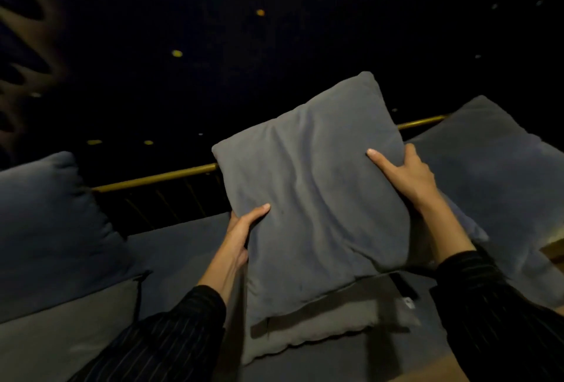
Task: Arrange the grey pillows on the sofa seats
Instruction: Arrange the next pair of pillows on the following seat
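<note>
Pillows observed: one square grey fabric pillow (314, 198) is held up over the middle of the dark grey upholstered sofa seat (183, 247), tilted, its lower edge overlapping a second flat grey pillow (320, 326) lying at the seat's front edge. Left hand (241, 235) is clamped on the held pillow's left side edge, thumb across the front face, other fingers hidden behind. Right hand (409, 177) is clamped on the right side edge in like manner. Larger blue-grey back cushions (45, 229) stand at the seat's left and right ends, against the brass-coloured metal rail (158, 177) along the rear edge.

Assessment: the held pillow creases and sags between the hands, so it appears light, soft and loosely filled, not fragile. Matte cloth should not slip. Opposite side edges, as currently taken, are judged the sound hold; a single corner would let it droop. Lighting is poor; finer detail cannot be confirmed.
</note>
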Tool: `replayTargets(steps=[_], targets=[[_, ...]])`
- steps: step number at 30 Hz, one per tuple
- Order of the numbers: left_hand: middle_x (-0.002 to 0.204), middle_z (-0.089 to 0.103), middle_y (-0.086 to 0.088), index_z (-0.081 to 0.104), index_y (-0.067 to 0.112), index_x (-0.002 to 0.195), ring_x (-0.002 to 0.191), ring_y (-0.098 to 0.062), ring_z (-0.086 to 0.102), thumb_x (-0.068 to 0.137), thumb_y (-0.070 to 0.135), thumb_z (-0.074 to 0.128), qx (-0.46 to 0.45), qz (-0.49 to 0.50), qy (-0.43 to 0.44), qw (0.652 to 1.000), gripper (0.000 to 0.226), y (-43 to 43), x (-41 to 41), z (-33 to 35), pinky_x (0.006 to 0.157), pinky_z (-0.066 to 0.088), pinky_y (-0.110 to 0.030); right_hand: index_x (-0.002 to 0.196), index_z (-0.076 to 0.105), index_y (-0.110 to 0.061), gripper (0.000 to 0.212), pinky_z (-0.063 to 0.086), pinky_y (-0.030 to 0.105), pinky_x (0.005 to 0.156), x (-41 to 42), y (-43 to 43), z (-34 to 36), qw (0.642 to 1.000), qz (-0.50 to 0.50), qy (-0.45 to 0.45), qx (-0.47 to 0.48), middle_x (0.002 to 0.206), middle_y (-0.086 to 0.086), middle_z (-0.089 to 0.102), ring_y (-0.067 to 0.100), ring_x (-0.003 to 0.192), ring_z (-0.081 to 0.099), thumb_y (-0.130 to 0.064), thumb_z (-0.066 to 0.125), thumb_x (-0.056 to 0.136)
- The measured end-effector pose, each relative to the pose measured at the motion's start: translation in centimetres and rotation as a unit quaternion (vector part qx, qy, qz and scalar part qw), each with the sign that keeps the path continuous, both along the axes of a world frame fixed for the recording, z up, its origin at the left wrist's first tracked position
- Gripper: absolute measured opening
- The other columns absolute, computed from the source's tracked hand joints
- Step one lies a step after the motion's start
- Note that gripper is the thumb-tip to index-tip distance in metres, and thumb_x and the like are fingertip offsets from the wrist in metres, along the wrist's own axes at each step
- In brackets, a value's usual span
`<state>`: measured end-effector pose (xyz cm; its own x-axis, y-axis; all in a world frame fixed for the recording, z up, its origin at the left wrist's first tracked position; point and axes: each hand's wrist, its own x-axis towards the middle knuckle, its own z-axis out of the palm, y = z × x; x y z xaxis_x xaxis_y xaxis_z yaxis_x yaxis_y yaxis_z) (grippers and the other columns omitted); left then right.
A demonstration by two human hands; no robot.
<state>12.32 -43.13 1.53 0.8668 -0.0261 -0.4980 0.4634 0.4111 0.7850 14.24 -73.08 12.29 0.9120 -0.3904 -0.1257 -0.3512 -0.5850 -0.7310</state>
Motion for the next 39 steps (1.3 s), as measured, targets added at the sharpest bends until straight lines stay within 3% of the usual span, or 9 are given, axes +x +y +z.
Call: replayTargets(steps=[8, 13, 16, 19, 23, 27, 30, 33, 39], targets=[[0.126, 0.066, -0.008, 0.049, 0.016, 0.138, 0.107, -0.024, 0.066, 0.073, 0.008, 0.081, 0.112, 0.143, -0.061, 0.981, 0.073, 18.8, -8.4, 5.7, 0.075, 0.056, -0.033, 0.118, 0.048, -0.029, 0.084, 0.047, 0.05, 0.101, -2.2, 18.0, -1.2, 0.979, 0.096, -0.067, 0.169, 0.128, 0.002, 0.061, 0.029, 0.118, 0.058, -0.074, 0.074, 0.052], [0.124, 0.069, -0.007, 0.052, 0.015, 0.135, 0.11, -0.024, 0.067, 0.047, 0.022, 0.089, 0.222, 0.22, -0.077, 0.947, 0.096, 30.3, -15.0, 7.5, 0.086, 0.057, -0.037, 0.12, 0.048, -0.019, 0.09, 0.05, 0.037, 0.087, -5.2, 30.6, -4.2, 0.94, 0.16, -0.051, 0.297, 0.116, 0.0, 0.061, 0.018, 0.104, 0.062, -0.064, 0.081, 0.05], [0.122, 0.067, 0.0, 0.05, 0.017, 0.133, 0.105, -0.016, 0.067, 0.05, 0.018, 0.09, 0.254, 0.262, -0.053, 0.93, 0.091, 36.6, -19.1, 7.2, 0.081, 0.056, -0.032, 0.123, 0.046, -0.014, 0.061, 0.049, 0.036, 0.089, -6.9, 38.1, -7.3, 0.921, 0.196, -0.006, 0.336, 0.122, 0.006, 0.061, 0.023, 0.109, 0.06, -0.034, 0.079, 0.075], [0.116, 0.06, 0.015, 0.043, 0.029, 0.133, 0.098, -0.003, 0.06, 0.069, 0.004, 0.084, 0.275, 0.284, -0.017, 0.918, 0.08, 41.6, -22.4, 5.2, 0.072, 0.049, -0.022, 0.126, 0.042, -0.014, 0.059, 0.048, 0.037, 0.093, -8.4, 44.4, -10.5, 0.906, 0.243, 0.059, 0.341, 0.129, 0.007, 0.057, 0.022, 0.113, 0.058, -0.026, 0.076, 0.08], [0.155, 0.036, -0.006, 0.021, 0.028, 0.154, 0.14, -0.03, 0.038, 0.067, 0.013, 0.087, 0.388, 0.256, 0.081, 0.882, 0.11, 45.9, -24.1, 0.0, 0.112, 0.037, -0.052, 0.147, 0.019, -0.009, 0.087, 0.042, 0.034, 0.099, -10.4, 49.0, -14.7, 0.893, 0.281, 0.14, 0.323, 0.146, 0.009, 0.044, 0.018, 0.119, 0.049, -0.02, 0.076, 0.081], [0.163, 0.011, -0.013, -0.001, 0.029, 0.157, 0.148, -0.041, 0.016, 0.081, 0.018, 0.075, 0.424, 0.248, 0.169, 0.854, 0.108, 44.9, -22.7, -2.2, 0.119, 0.022, -0.057, 0.149, 0.006, -0.009, 0.085, 0.036, 0.032, 0.106, -10.9, 49.3, -16.5, 0.898, 0.294, 0.165, 0.284, 0.151, 0.009, 0.035, 0.026, 0.136, 0.04, -0.023, 0.066, 0.09], [0.158, 0.02, -0.022, 0.01, 0.015, 0.156, 0.141, -0.046, 0.026, 0.084, 0.009, 0.061, 0.508, 0.328, 0.21, 0.769, 0.089, 40.6, -20.7, -0.8, 0.114, 0.027, -0.055, 0.15, 0.01, -0.009, 0.085, 0.034, 0.036, 0.112, -10.0, 48.9, -16.7, 0.899, 0.314, 0.166, 0.256, 0.155, 0.008, 0.032, 0.028, 0.14, 0.037, -0.027, 0.067, 0.089], [0.151, 0.031, -0.025, 0.03, 0.006, 0.149, 0.133, -0.047, 0.036, 0.074, 0.001, 0.06, 0.6, 0.361, 0.116, 0.704, 0.081, 34.5, -18.8, -0.5, 0.112, 0.031, -0.055, 0.151, 0.015, -0.011, 0.088, 0.035, 0.041, 0.114, -9.0, 48.0, -16.8, 0.89, 0.344, 0.189, 0.233, 0.154, 0.008, 0.035, 0.03, 0.14, 0.038, -0.033, 0.07, 0.086], [0.141, 0.044, -0.02, 0.048, 0.005, 0.136, 0.132, -0.039, 0.039, 0.07, -0.006, 0.059, 0.604, 0.257, -0.079, 0.75, 0.068, 21.8, -13.8, -1.0, 0.11, 0.036, -0.054, 0.149, 0.033, -0.013, 0.071, 0.042, 0.035, 0.105, -6.0, 41.6, -16.3, 0.869, 0.423, 0.23, 0.114, 0.151, 0.01, 0.042, 0.029, 0.136, 0.045, -0.028, 0.068, 0.089]])
